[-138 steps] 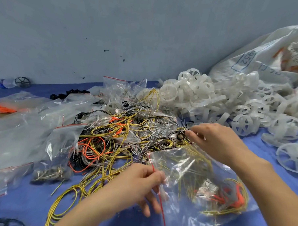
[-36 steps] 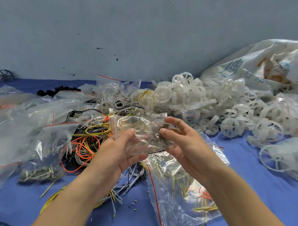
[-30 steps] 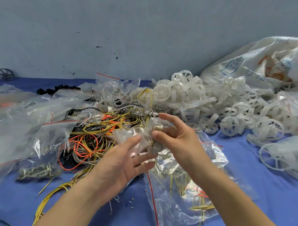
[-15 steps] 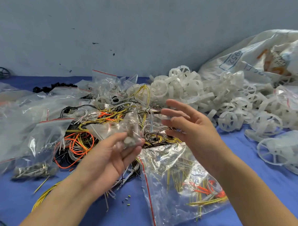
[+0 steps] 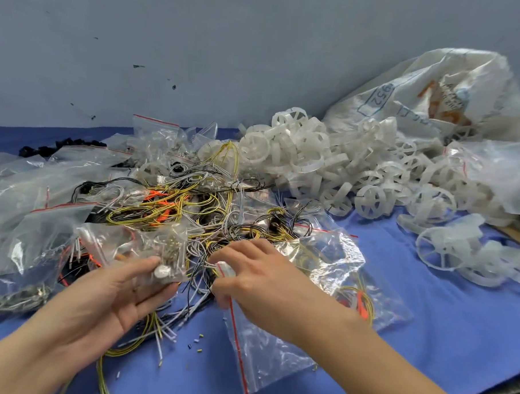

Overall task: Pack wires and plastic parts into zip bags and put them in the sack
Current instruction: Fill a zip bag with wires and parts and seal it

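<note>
Left hand (image 5: pixel 120 292): palm up, thumb clamping small zip bag (image 5: pixel 125 244).
Right hand (image 5: pixel 261 277): fingers curled, pinching large zip bag (image 5: pixel 275 355) at its mouth.
Large zip bag: flat on table (image 5: pixel 425 338), red-sealed mouth facing left, body running rightward.
Sack (image 5: pixel 421 93): far right, printed "952".

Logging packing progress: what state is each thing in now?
left hand: holds small zip bag
small zip bag: held, parts inside
right hand: fingers curled at large zip bag's mouth
large zip bag: lying flat, some wires inside
wires: tangled, loose
plastic wheels: heaped, unbagged
sack: slumped, crumpled
</note>
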